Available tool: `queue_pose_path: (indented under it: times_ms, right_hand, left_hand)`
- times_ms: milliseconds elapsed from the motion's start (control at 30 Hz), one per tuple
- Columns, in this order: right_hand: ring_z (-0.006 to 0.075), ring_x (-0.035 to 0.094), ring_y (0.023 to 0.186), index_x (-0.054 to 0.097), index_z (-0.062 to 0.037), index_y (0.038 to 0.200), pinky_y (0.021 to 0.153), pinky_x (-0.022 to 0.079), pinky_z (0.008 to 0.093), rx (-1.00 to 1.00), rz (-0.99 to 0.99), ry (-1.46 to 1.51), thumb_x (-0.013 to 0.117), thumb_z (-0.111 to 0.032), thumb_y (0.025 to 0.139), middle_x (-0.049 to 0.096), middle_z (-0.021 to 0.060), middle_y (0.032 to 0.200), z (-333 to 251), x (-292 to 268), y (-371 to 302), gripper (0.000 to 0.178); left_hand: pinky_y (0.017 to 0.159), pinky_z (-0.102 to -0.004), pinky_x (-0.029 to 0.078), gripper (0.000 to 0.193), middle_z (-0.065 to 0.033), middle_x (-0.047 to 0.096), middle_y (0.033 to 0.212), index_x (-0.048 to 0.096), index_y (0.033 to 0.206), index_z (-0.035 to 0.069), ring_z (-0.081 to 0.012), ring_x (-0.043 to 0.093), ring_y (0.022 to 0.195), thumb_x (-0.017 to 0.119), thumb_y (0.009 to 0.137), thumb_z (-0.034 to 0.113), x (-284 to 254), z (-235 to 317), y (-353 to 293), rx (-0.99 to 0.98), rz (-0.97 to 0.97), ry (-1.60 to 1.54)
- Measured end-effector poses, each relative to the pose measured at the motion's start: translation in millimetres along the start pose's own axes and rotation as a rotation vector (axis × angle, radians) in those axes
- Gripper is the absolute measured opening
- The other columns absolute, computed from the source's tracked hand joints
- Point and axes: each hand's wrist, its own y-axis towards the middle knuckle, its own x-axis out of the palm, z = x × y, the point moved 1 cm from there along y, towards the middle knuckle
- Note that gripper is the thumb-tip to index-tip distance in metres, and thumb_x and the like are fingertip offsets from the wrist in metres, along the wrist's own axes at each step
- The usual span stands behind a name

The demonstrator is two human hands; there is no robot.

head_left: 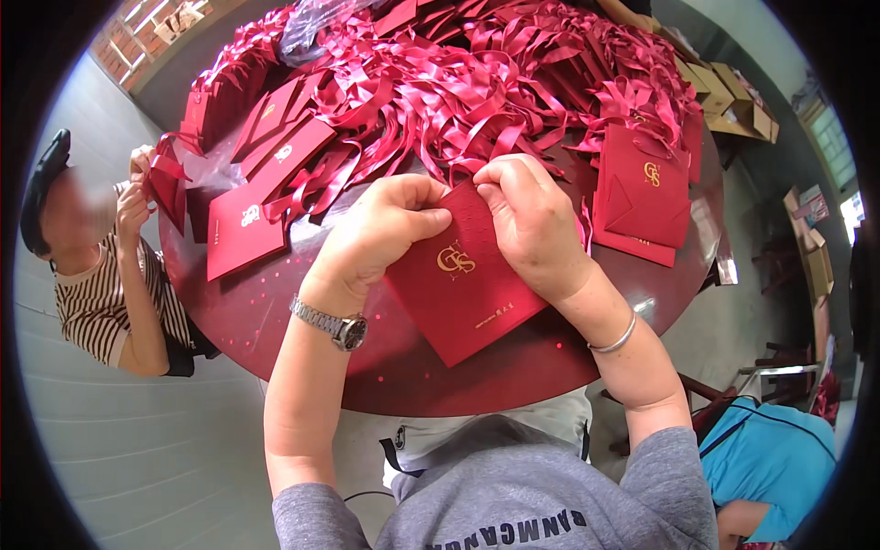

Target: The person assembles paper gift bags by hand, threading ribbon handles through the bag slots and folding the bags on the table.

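Note:
A flat red paper gift bag (472,289) with gold lettering lies tilted in front of me at the near side of the round table. My left hand (390,220) grips its top left edge between thumb and fingers. At the bag's top right corner, the thumb and fingertips of my right hand (532,215) are pinched together. Just beyond my fingers spreads a heap of red ribbon handles (431,101). Whether a ribbon is between my right fingertips is hidden.
More red bags with ribbons lie left (246,229) and right (643,183) on the dark red table (394,385). A co-worker in a striped shirt (110,312) handles a red bag at left. Cardboard boxes (733,96) stand far right; a person in blue (770,463) is lower right.

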Motion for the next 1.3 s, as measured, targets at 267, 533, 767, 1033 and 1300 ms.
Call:
queue_pose_path:
  times_ms: [267,533,767,1033,1300]
  right_hand:
    - [0.0322,0.061,0.088,0.057,-0.001,0.095,0.076,0.049,0.0363,0.056,-0.096,-0.006,0.062,0.0,0.087,0.06,0.0159,0.097,3,1,-2,0.009]
    - [0.0326,0.06,0.098,0.06,-0.0019,0.095,0.082,0.049,0.0377,0.074,-0.125,-0.015,0.064,0.0,0.084,0.059,0.0181,0.11,-3,1,-3,0.011]
    - [0.0288,0.063,0.08,0.065,-0.0033,0.088,0.072,0.05,0.0347,-0.134,-0.174,-0.181,0.071,0.001,0.075,0.065,0.0116,0.088,-7,0,-6,0.015]
    - [0.0256,0.064,0.074,0.065,-0.001,0.083,0.067,0.051,0.0326,-0.024,-0.225,-0.044,0.072,0.003,0.073,0.066,0.0101,0.081,1,-5,2,0.013]
    - [0.032,0.062,0.078,0.063,-0.0014,0.083,0.071,0.049,0.0397,-0.127,-0.293,-0.18,0.066,0.002,0.077,0.064,0.0141,0.082,-15,-8,5,0.007]
  left_hand:
    - [0.078,-0.0231,0.049,0.018,-0.0012,0.065,0.092,0.064,0.105,-0.002,-0.0083,0.061,0.082,0.06,0.087,0.001,-2,-23,1,0.008,-0.112,-0.34]
    - [0.078,-0.0231,0.049,0.018,-0.0017,0.066,0.091,0.065,0.104,-0.002,-0.0086,0.06,0.083,0.06,0.087,0.002,-3,-26,-3,-0.043,-0.188,-0.374]
    - [0.073,-0.0244,0.049,0.016,-0.0031,0.066,0.088,0.065,0.101,-0.002,-0.0091,0.06,0.079,0.061,0.087,0.005,4,-32,-1,-0.055,-0.044,-0.246]
    - [0.073,-0.0258,0.05,0.019,-0.0072,0.068,0.085,0.065,0.1,-0.006,-0.01,0.061,0.079,0.061,0.086,0.006,11,-26,2,0.045,0.066,-0.104]
    - [0.07,-0.0384,0.054,0.023,-0.0209,0.068,0.085,0.068,0.099,-0.003,-0.0279,0.069,0.078,0.059,0.08,0.008,22,-24,-7,0.32,0.218,0.29]
